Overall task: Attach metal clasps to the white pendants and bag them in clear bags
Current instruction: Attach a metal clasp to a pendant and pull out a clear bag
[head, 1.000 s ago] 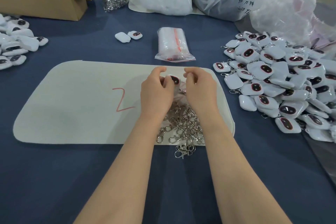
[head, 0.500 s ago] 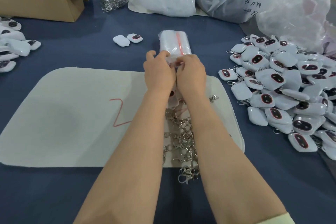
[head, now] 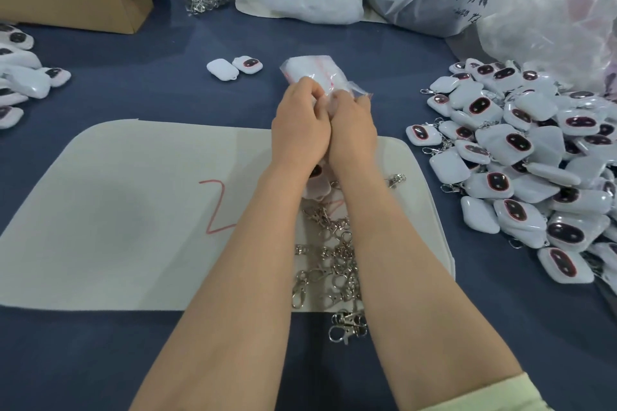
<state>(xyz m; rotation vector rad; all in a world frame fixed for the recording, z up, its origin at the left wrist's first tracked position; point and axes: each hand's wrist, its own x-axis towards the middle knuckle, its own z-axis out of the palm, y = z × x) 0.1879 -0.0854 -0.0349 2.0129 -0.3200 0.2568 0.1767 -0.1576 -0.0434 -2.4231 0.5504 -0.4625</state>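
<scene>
Your left hand (head: 300, 130) and right hand (head: 352, 125) were pressed side by side at the far edge of the pale felt mat marked with a red "2" (head: 133, 210), both reaching into the stack of clear zip bags with red seal lines (head: 310, 68) on the dark blue table (head: 167, 83). Each grip was curled shut, fingertips pinching the thin plastic of the stack's near end; a loose bag corner stuck out just right of your right hand. One white pendant with a dark oval face (head: 315, 178) lay on the mat beneath your wrists, touching the heap of silver metal clasps (head: 334, 260) between your forearms. To your right sat the big pile of white pendants (head: 534, 160), some showing clasps. Two more pendants (head: 233, 67) lay left of the bags.
</scene>
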